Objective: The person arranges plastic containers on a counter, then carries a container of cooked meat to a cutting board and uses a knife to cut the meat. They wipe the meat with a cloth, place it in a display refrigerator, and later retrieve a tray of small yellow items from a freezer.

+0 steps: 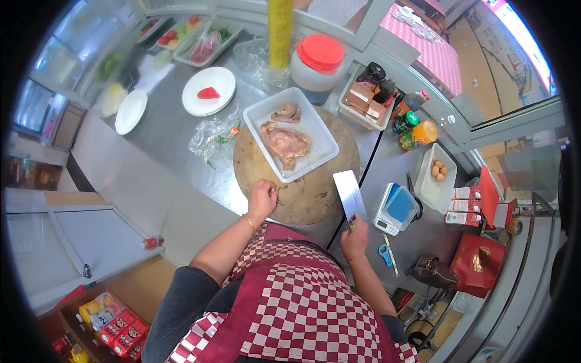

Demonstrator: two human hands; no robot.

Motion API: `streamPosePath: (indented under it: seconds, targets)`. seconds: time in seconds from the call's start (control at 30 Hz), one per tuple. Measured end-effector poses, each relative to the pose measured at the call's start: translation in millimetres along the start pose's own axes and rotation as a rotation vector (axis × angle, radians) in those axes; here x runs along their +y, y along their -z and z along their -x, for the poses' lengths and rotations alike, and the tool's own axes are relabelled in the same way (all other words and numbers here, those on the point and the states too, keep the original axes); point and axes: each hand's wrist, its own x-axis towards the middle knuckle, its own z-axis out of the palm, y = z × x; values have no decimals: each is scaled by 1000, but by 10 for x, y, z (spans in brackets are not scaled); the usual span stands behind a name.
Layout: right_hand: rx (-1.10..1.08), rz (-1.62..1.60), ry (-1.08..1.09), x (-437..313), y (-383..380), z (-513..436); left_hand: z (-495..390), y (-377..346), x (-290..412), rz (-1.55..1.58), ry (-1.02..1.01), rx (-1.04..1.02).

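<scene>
In my right hand [354, 239] is the handle of a Chinese cleaver [348, 193]. Its broad steel blade points away from me, over the right edge of a round wooden chopping block [254, 159]. My left hand [262, 199] rests at the block's near left edge with fingers curled, and nothing shows in it. A translucent plastic tray [317, 156] lies on the far part of the block, beyond both hands. Inside it are a large piece of cooked-looking meat [287, 143] and a smaller piece [287, 112]. What kind of meat it is I cannot tell.
White plates [193, 97] stand left, the top one holding a red pepper piece [208, 93]. Vegetable scraps in plastic film [213, 138] lie nearer. A red-lidded jar [317, 63] stands behind the block. To the right are a kitchen scale [387, 224], black scissors [415, 199] and an egg tray [429, 193].
</scene>
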Motion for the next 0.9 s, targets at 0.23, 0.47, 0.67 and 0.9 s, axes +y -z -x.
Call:
streamPosePath:
  seconds: [0.23, 0.47, 0.67, 0.9]
  targets:
    - [15, 25, 127, -248, -491, -418, -36, 491, 76, 685, 613, 46]
    - [-19, -132, 241, -919, -617, -559, -18, 1807, 1324, 1372, 254, -198]
    - [-347, -1205, -582, -1597, -996, -895, -77, 2848, 2213, 1487, -640, -547]
    - [-339, -1240, -603, -1559, -1063, -1281, -58, 2990, 2679, 1759, -905, -411]
